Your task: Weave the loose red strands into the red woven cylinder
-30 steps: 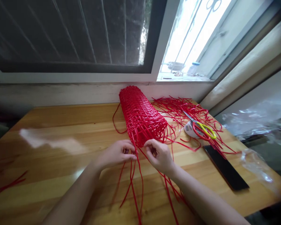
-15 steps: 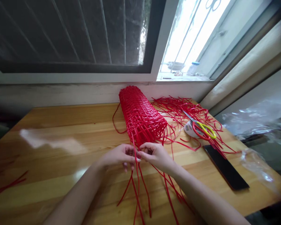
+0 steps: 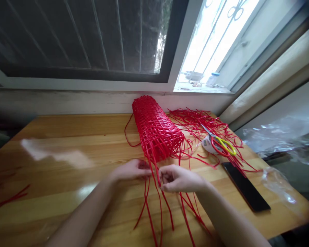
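Note:
A red basket [image 3: 158, 128], woven from thin plastic strips, lies on its side with its open-weave end toward me. Loose strips [image 3: 147, 209] trail from that end down the table. Just below it, my right hand [image 3: 181, 178] is closed, thumb and forefinger pinched on one red strip. My left hand [image 3: 131, 170] is beside it on the left, its fingers curled in at the strips that hang from the near edge. Its fingertips are blurred and partly behind the strips.
At the right lies a heap of loose red strips [image 3: 195, 118]. Scissors [image 3: 220, 142] with red and yellow handles rest on a white roll [image 3: 207, 144]. A black phone [image 3: 247, 188] and clear plastic wrap [image 3: 280, 185] are near the right edge. Cut strips [image 3: 10, 199] lie far left.
My right hand has moved a little right and down, drawing a strip with it, and the hands are farther apart. The view has shifted slightly; the basket stays in place.

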The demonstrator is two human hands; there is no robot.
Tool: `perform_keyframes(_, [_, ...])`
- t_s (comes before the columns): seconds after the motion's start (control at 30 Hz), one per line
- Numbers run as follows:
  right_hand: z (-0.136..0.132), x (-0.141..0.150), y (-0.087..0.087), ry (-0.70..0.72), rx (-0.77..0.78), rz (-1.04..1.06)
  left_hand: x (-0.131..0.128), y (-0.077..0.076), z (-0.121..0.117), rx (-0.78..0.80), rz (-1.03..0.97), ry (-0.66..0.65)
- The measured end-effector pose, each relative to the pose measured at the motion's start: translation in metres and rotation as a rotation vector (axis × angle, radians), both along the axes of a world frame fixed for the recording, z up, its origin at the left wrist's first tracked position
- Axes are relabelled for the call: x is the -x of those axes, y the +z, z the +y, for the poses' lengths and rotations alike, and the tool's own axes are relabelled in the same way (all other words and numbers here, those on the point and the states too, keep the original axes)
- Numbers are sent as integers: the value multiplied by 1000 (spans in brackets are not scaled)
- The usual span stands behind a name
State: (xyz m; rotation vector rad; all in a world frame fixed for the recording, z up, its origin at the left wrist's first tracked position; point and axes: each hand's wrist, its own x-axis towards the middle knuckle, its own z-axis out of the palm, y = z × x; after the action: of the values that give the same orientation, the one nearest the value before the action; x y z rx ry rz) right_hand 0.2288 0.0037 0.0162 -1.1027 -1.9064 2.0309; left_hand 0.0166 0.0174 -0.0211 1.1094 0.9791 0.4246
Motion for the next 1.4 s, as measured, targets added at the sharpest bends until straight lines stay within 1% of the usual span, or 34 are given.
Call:
perform_keyframes(0.07, [-8,-2,-1,112,-82,-74,-11,-12,-1,52,-116,73])
perform_keyframes(0.1, [-11,-3,-2,132,-152,-97,-15,-17,-1,61,-150,116])
perform_keyframes(0.17, [-13,-6,-5,91,-304,-89,-20,-22,0,49,-191,193])
perform_keyframes(0.23, [-10,-9,-7,-23,-393,-3,-22,-21,2,23,-237,255])
perform_keyframes(0.3, [-4,-12,-10,-156,-409,136,-23,-15,3,-22,-275,300])
perform_keyframes(0.4, [2,-16,-16,-310,-319,333,-23,3,7,-104,-308,322])
perform_keyframes(0.47, [3,-15,-20,-377,-214,417,-23,15,11,-189,-335,320])
perform_keyframes(0.53, [2,-11,-23,-476,-163,482,-25,24,16,-278,-383,311])
perform_keyframes(0.6, [-1,-7,-24,-637,-212,546,-28,30,22,-322,-459,282])
perform_keyframes(0.67, [-3,-3,-24,-805,-308,586,-33,30,26,-327,-549,251])
perform_keyframes(0.73, [-5,-2,-24,-921,-393,582,-40,27,28,-316,-593,253])
perform_keyframes(0.77, [-5,-3,-25,-951,-417,566,-43,25,29,-316,-591,272])
perform_keyframes(0.8, [-5,-4,-26,-961,-425,541,-46,23,29,-320,-579,300])
perform_keyframes(0.87, [-5,-6,-31,-929,-402,477,-51,20,28,-335,-543,375])
perform_keyframes(0.93, [-6,-7,-35,-852,-379,406,-52,20,28,-339,-494,436])
perform_keyframes(0.97, [-7,-8,-37,-810,-391,375,-52,21,28,-332,-456,454])
perform_keyframes(1.07, [-11,-10,-36,-695,-513,318,-47,27,27,-302,-315,452])
perform_keyframes(1.1, [-13,-11,-34,-670,-558,317,-45,29,27,-319,-251,452])
perform_keyframes(1.17, [-16,-16,-29,-640,-592,336,-41,31,26,-415,-81,460])
perform_keyframes(1.2, [-17,-19,-27,-626,-567,356,-40,32,25,-485,26,463])
perform_keyframes(1.27, [-19,-24,-26,-598,-450,438,-36,35,22,-630,233,447])
perform_keyframes(1.3, [-19,-26,-27,-581,-378,493,-34,38,20,-700,302,431])
perform_keyframes(1.33, [-19,-27,-28,-564,-311,552,-32,41,19,-783,344,407])
perform_keyframes(1.4, [-19,-28,-33,-533,-210,652,-26,51,15,-987,350,332])
